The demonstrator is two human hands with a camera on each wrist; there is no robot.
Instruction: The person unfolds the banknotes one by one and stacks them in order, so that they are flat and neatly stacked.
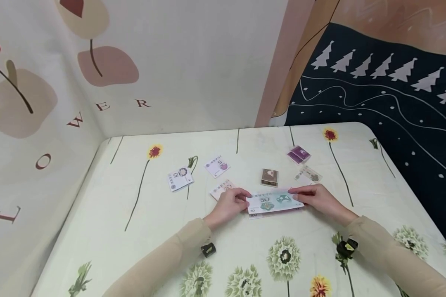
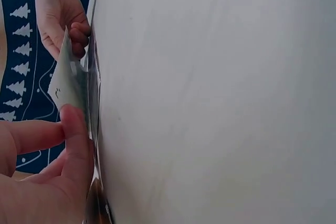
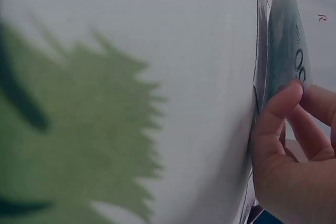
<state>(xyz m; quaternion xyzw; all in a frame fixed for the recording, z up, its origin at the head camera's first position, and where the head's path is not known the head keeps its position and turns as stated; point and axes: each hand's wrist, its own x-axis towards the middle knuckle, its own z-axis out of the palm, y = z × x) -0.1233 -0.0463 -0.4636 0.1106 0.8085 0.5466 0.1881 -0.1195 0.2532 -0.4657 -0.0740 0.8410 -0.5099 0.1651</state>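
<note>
A green-printed 50 banknote (image 1: 278,201) is stretched sideways between both hands, low over the tablecloth. My left hand (image 1: 228,206) pinches its left end between thumb and fingers, and my right hand (image 1: 321,201) pinches the right end. Below its front edge shows a pinkish 100 banknote (image 1: 259,215), mostly hidden. In the left wrist view the 50 banknote (image 2: 72,90) appears almost edge-on, with the left thumb and fingertips at its near end. From the right wrist, the right hand (image 3: 294,140) grips a corner of the 50 banknote (image 3: 289,40) beside its printed number.
Behind the hands lie a 10 note (image 1: 180,180), a purple 5 note (image 1: 217,166), a 20 note (image 1: 221,189), a folded brown note (image 1: 269,176), a folded purple note (image 1: 299,154) and a pale note (image 1: 307,175). A flower-printed cloth (image 1: 134,255) covers the table; hanging fabric (image 1: 193,70) stands behind.
</note>
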